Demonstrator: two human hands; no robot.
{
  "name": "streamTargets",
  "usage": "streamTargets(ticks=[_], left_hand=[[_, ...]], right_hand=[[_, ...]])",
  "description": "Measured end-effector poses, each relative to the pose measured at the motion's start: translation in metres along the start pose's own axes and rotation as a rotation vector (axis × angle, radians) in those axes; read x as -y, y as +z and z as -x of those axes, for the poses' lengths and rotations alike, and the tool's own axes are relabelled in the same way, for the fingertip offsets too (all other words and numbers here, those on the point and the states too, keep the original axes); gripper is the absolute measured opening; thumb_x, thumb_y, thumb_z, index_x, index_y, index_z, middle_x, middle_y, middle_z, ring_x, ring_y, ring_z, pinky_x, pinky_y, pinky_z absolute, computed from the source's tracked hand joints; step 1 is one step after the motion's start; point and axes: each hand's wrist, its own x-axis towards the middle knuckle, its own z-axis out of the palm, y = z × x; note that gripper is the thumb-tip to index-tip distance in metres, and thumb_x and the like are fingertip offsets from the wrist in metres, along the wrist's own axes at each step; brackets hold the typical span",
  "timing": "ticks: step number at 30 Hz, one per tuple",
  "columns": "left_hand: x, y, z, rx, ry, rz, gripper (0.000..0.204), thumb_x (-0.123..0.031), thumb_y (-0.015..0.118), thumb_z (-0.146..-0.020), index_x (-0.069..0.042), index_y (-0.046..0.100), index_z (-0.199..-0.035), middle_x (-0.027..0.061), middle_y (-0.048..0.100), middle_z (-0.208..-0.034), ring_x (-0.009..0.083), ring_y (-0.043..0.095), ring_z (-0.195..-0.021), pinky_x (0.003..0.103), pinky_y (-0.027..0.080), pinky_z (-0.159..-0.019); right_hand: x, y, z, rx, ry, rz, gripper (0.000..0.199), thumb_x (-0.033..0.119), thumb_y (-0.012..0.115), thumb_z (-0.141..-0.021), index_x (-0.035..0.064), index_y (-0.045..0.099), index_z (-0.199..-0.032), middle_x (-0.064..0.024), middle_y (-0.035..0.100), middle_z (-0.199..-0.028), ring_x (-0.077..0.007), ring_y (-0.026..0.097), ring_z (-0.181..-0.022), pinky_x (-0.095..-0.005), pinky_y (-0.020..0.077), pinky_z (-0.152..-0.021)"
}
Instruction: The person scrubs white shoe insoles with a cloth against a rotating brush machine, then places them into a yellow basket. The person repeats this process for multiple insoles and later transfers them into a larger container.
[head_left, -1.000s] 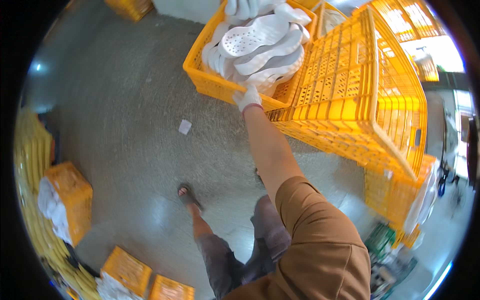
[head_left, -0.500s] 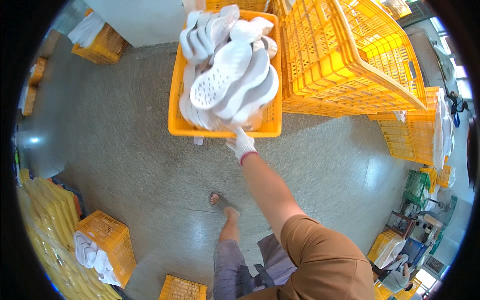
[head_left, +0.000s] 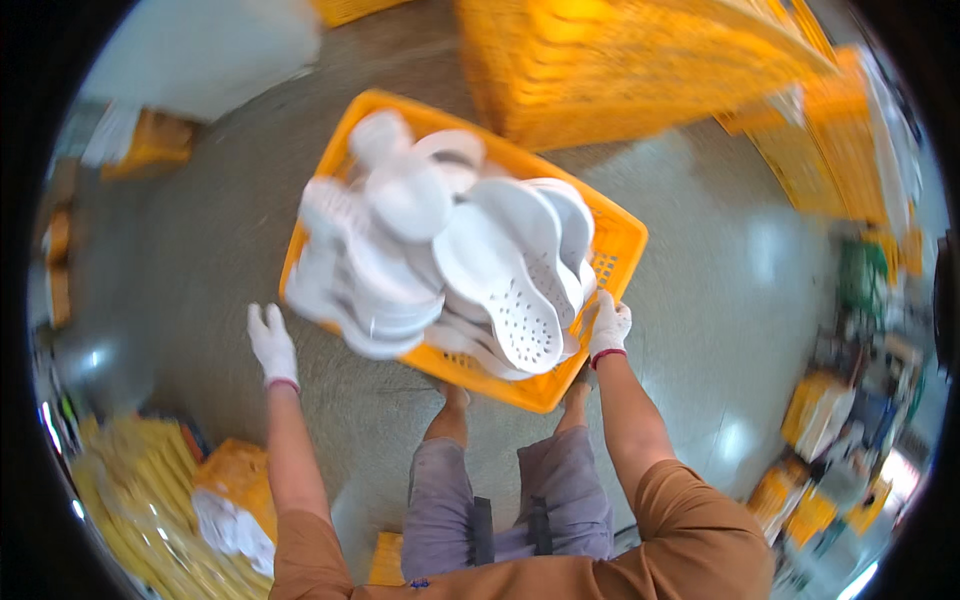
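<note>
A yellow plastic crate [head_left: 618,243] heaped with several white perforated clogs [head_left: 500,280] hangs in front of me, above the floor. My right hand [head_left: 607,327], in a white glove, grips the crate's near right rim. My left hand [head_left: 270,343], also gloved, is held out with fingers spread, a little apart from the crate's left corner and holding nothing. The picture is blurred by motion.
Stacks of empty yellow crates [head_left: 620,60] rise behind the held crate and along the right [head_left: 830,150]. More yellow crates with white items sit at lower left [head_left: 235,490] and far left [head_left: 150,140]. My legs and feet [head_left: 500,500] stand on grey concrete floor.
The crate has swung from up ahead to close in front of me, turned diagonally. My left hand has come into view beside it. My right hand still grips the rim.
</note>
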Motion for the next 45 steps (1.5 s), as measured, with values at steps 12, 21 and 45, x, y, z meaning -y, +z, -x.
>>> streamTargets(ticks=[12, 21, 45], left_hand=[[-0.204, 0.095, 0.067, 0.897, -0.550, 0.897, 0.069, -0.063, 0.037, -0.108, -0.010, 0.053, -0.151, 0.0137, 0.062, -0.143, 0.0334, 0.062, -0.129, 0.047, 0.050, -0.111], [-0.458, -0.052, 0.190, 1.029, -0.225, 0.956, 0.061, -0.056, 0.036, -0.110, -0.014, 0.052, -0.151, 0.0143, 0.067, -0.136, 0.0368, 0.068, -0.117, 0.054, 0.057, -0.102], [-1.274, 0.594, 0.672, 2.151, -0.080, 0.400, 0.066, -0.063, 0.047, -0.105, -0.007, 0.066, -0.135, 0.0128, 0.074, -0.124, 0.0330, 0.073, -0.106, 0.047, 0.059, -0.097]], right_hand=[[0.012, -0.229, -0.051, 0.064, -0.061, 0.436, 0.040, 0.043, 0.067, -0.093, 0.0058, 0.078, -0.105, -0.0176, 0.078, -0.096, -0.0339, 0.076, -0.092, -0.0449, 0.0564, -0.082], [0.115, -0.396, 0.007, 0.105, 0.013, -0.255, 0.028, 0.023, 0.071, -0.093, 0.0029, 0.078, -0.111, -0.0040, 0.075, -0.089, -0.0119, 0.067, -0.078, -0.0318, 0.0539, -0.069], [0.239, -0.775, -0.156, -1.219, 0.000, -0.965, 0.009, 0.015, 0.068, -0.093, 0.0057, 0.069, -0.095, 0.0022, 0.058, -0.071, -0.0090, 0.052, -0.057, -0.0271, 0.0389, -0.053]])
